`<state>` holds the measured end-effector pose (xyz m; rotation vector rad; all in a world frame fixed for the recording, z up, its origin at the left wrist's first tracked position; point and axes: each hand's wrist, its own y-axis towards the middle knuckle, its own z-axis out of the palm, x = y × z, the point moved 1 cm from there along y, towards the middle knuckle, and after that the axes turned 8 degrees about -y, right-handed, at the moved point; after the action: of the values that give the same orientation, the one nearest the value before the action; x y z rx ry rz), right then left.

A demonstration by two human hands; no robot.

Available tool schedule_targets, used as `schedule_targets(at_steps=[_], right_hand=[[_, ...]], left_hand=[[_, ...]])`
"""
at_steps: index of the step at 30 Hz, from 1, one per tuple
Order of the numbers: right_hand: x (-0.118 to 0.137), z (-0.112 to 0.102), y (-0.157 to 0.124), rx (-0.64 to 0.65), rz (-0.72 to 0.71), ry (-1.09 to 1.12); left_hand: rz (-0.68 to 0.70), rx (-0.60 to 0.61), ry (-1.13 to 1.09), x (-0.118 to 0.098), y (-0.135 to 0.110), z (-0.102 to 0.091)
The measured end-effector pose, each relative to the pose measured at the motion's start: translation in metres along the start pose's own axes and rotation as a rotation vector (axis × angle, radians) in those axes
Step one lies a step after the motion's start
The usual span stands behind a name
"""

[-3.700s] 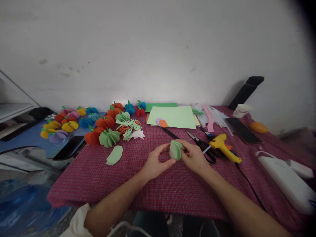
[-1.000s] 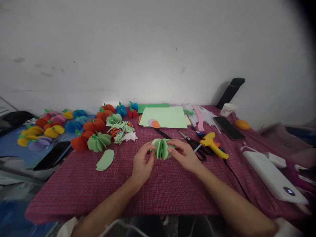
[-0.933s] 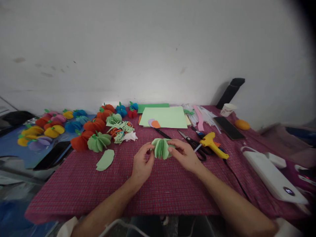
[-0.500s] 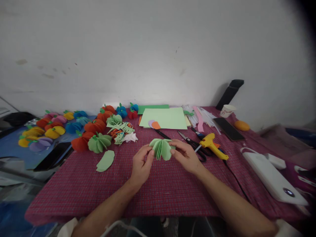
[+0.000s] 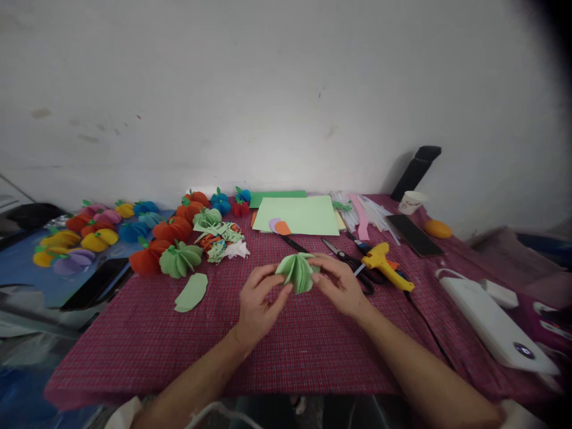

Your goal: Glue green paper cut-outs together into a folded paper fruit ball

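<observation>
A light green paper ball of fanned folded leaves is held above the red checked cloth between both hands. My left hand pinches its left side with fingers curled under it. My right hand grips its right side, thumb on top. A loose stack of green paper ovals lies to the left on the cloth.
Finished paper pumpkins in orange, green, blue, yellow and purple crowd the left. Paper scraps, green sheets, black scissors, a yellow glue gun, a phone, a paper cup and a white case lie around.
The green leaves have fanned out wider between my hands, and the piece has tilted a little. Since the oldest frame the head has turned right.
</observation>
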<state>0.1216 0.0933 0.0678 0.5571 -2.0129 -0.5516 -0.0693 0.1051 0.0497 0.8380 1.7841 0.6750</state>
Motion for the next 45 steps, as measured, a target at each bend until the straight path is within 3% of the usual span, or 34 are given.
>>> schedule_targets(at_steps=[15,35,45], right_hand=[[0.0006,-0.0007,-0.001,-0.023,-0.019,-0.005],[-0.0007,-0.0019,-0.0012,-0.033,-0.031,-0.021],[0.0001,-0.0013,-0.0018,-0.016,-0.012,-0.01]], left_hand=[[0.21,0.051,0.153,-0.004,-0.0027,0.0019],[0.139,-0.109,0.115,0.0002,-0.002,0.0],[0.026,-0.079,0.09,0.0012,-0.0007,-0.0004]])
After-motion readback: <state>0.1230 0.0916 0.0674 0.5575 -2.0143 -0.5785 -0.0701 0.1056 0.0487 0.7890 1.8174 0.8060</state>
